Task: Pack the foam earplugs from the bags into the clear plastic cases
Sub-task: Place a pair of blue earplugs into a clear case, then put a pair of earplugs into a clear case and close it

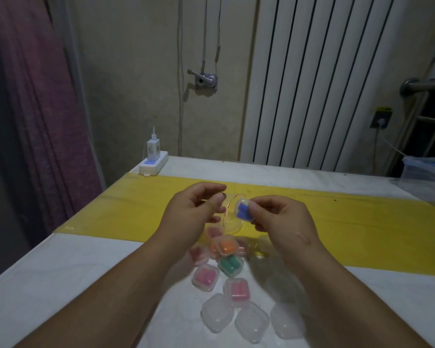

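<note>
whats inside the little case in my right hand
Blue foam earplugs fill the clear plastic case pinched by the right hand; two seem to lie side by side. The fingertips cover its right edge, so whether the lid is shut is hidden.

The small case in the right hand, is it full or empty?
Full: blue earplugs show through the clear case that the right hand pinches.

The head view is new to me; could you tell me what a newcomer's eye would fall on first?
The right hand pinches a small clear plastic case of blue foam earplugs over the yellow table strip. Nearer, cases of orange, green and pink earplugs lie before empty clear cases.
</note>
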{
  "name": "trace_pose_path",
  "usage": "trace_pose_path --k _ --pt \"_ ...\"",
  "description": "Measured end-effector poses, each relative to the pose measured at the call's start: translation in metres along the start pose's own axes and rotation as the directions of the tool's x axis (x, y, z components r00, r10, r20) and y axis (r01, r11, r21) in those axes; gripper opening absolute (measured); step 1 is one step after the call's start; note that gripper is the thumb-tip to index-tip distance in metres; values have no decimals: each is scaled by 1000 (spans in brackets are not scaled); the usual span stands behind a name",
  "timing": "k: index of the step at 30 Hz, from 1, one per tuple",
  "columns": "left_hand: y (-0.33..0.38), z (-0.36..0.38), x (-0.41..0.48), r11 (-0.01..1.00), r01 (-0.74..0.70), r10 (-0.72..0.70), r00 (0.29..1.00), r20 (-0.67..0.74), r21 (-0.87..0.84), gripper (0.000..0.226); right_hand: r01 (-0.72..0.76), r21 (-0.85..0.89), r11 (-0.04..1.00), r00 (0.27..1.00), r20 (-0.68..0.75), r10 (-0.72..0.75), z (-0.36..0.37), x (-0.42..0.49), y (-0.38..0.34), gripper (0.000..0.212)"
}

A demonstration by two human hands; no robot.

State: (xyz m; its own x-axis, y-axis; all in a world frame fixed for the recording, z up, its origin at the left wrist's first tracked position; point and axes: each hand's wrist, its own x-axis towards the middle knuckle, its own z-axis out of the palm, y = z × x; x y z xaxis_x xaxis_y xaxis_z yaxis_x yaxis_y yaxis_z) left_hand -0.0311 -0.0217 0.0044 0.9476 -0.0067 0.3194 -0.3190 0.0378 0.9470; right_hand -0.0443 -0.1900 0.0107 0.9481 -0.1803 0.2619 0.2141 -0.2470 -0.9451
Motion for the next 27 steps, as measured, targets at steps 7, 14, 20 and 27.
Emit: trace_pose_path --k 7,14,20,27 --pt "-10 -14 12 991 0 27 978 -206 131 32 -34 -383 923 978 177 109 -23 6 -4 6" --pt "-9 -24 15 970 78 -8 956 -295 228 44 -104 -484 869 944 227 239 -28 5 -8 12" --pt "-6 -29 15 927 97 36 938 -344 362 47 -34 -639 768 925 271 266 -29 4 -7 6" --pt "-6 -39 19 863 208 -25 928 -373 460 54 107 -662 742 945 300 131 -10 0 2 9"
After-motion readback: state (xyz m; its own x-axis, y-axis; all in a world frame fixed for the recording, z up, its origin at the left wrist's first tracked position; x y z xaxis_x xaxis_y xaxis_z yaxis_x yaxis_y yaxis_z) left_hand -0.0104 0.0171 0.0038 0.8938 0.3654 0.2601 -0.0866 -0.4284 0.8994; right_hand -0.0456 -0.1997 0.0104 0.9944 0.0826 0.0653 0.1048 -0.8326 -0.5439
